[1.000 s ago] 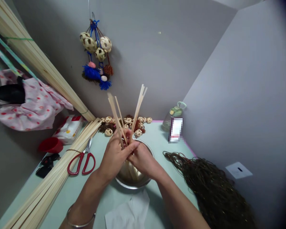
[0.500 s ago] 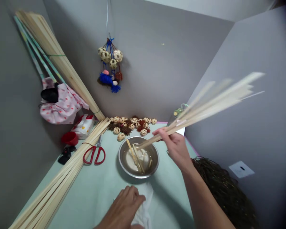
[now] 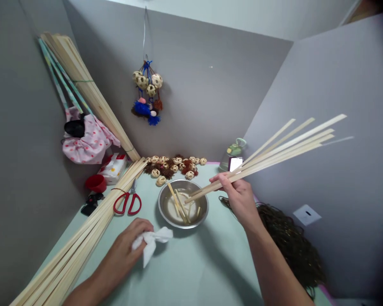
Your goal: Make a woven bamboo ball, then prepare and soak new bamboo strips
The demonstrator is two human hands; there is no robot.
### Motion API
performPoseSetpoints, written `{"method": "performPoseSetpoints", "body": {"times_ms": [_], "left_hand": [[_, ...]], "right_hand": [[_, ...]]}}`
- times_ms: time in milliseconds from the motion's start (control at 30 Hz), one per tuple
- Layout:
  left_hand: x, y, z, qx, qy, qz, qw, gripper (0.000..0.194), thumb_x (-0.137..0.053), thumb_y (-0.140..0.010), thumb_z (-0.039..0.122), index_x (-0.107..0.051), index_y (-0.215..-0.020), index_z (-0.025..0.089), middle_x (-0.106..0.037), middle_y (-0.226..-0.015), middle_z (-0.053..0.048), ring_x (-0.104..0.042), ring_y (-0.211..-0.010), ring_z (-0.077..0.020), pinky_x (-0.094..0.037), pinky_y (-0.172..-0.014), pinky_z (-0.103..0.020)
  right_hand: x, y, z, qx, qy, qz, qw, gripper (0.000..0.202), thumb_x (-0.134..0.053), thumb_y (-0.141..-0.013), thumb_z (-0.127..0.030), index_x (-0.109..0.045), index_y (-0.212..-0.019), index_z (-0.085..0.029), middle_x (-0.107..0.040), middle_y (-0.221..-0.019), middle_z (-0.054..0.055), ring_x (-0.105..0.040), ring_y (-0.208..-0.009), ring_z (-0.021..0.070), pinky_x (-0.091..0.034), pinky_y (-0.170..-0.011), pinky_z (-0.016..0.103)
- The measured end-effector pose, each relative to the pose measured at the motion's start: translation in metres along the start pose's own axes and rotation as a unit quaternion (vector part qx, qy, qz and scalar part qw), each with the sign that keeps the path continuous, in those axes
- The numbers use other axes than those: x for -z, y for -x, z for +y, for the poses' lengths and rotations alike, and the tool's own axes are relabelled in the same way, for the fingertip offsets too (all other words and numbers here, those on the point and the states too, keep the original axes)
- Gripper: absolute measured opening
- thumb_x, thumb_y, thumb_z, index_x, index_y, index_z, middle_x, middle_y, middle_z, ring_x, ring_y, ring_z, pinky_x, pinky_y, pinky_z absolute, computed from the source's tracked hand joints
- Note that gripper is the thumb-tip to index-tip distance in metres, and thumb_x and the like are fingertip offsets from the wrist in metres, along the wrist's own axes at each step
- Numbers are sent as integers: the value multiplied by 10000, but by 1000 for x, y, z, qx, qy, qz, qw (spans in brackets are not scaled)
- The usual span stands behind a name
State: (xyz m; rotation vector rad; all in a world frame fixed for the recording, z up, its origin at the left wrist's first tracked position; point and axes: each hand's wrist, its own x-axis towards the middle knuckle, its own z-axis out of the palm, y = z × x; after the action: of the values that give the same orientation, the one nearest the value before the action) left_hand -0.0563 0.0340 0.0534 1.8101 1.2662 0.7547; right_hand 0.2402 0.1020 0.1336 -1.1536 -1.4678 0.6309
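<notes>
Pinched in my right hand (image 3: pixel 238 193) is a small bundle of pale flat strips (image 3: pixel 274 151), fanned out toward the upper right. The lower ends of these strips reach over a metal bowl (image 3: pixel 161 214) of clear liquid; whether they touch the liquid I cannot tell. Several short strips (image 3: pixel 179 208) lie in the bowl, some leaning on its rim. My left hand (image 3: pixel 130 240) is closed around a crumpled white tissue (image 3: pixel 151 242), just above the table to the bowl's lower left. Red-handled scissors (image 3: pixel 127 203) lie near that hand.
A long bundle of strips (image 3: pixel 79 246) crosses the table's left side. Small woven balls (image 3: pixel 161 181) and tassels sit behind the bowl. A phone (image 3: pixel 235 164) leans by a green-topped bottle (image 3: pixel 235 148). Dark cord (image 3: pixel 290 242) is heaped at right. A red cup (image 3: pixel 96 183) stands at left.
My left hand has lifted the tissue from the table in front of the bowl and moved left with it. The strips in my right hand, blurred before, now look steadier.
</notes>
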Motion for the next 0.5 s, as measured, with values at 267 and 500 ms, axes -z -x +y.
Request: {"method": "performPoseSetpoints", "body": {"times_ms": [267,500], "left_hand": [[-98,-22,43,-55,113,-226,966,795,-624,-728,145,-403,-1483,255,-401,-1560,-88,-355,-1417,-265,-227,-1189,-410],[-77,-28,24,46,225,-103,968,168,-620,-832,348,-545,-875,204,-654,-999,-78,-612,-939,-228,-479,-859,-367]], "right_hand": [[-5,-16,-2,-8,-85,10,996,337,-632,-884,-493,-716,-866,-167,-720,-888,64,-674,-781,180,-580,-735,309],[11,-14,-8,0,17,3,1000,380,-625,-874,-512,-733,-823,-152,-713,-850,70,-659,-773,191,-569,-721,314]]}}
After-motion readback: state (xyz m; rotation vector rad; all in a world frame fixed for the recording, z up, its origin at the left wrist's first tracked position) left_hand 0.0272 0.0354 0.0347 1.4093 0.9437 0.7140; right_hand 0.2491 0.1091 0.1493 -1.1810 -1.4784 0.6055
